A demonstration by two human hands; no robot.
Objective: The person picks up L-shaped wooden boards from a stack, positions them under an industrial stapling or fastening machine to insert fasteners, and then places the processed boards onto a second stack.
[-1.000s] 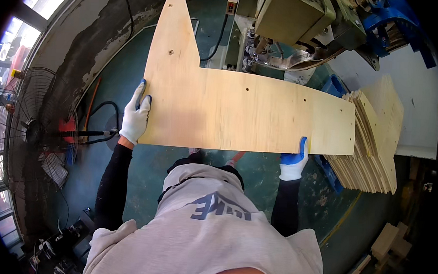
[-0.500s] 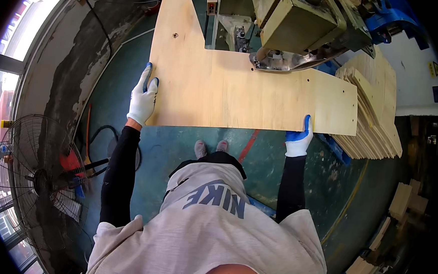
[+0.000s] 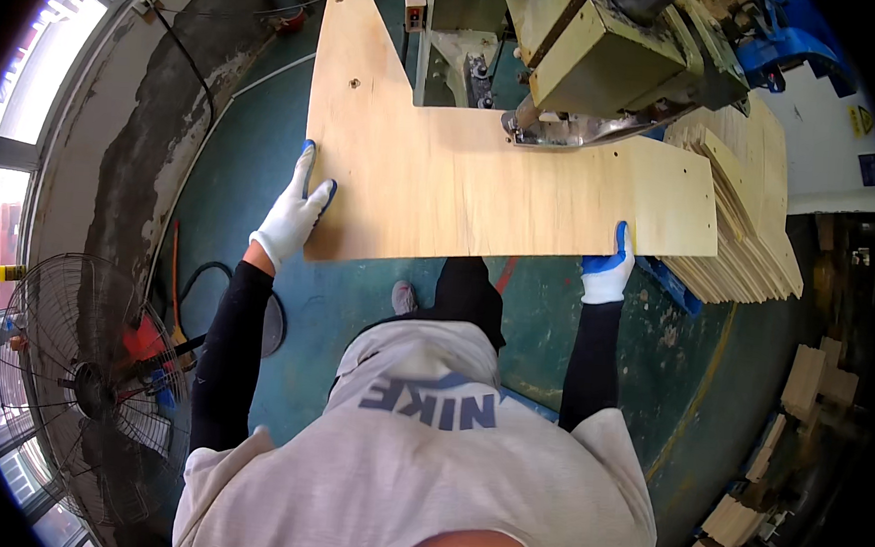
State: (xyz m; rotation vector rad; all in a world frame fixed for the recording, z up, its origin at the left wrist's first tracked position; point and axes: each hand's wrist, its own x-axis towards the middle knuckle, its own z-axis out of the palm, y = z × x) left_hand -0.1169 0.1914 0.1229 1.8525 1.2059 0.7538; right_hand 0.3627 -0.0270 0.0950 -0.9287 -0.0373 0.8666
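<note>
A large L-shaped plywood panel (image 3: 463,190) with several small holes lies flat in front of me, its far edge under the head of a green-grey machine (image 3: 611,59). My left hand (image 3: 294,210), in a white glove with blue fingertips, grips the panel's left edge, thumb on top and the other fingers partly hidden. My right hand (image 3: 608,271), gloved alike, holds the near edge towards the right end, with its thumb on the upper face. The machine's metal guard or foot (image 3: 556,132) sits over the panel's far middle edge.
Similar plywood panels stand in a stack (image 3: 752,203) at the right. A black wire fan (image 3: 95,393) is at the lower left by the windows. Wood offcuts (image 3: 802,381) lie along the far right. A red-and-white switch box (image 3: 414,13) is on the machine's left.
The panel has turned slightly, its left end coming nearer to me and its right end moving a little away. My left hand has moved with it, and one leg has stepped forward.
</note>
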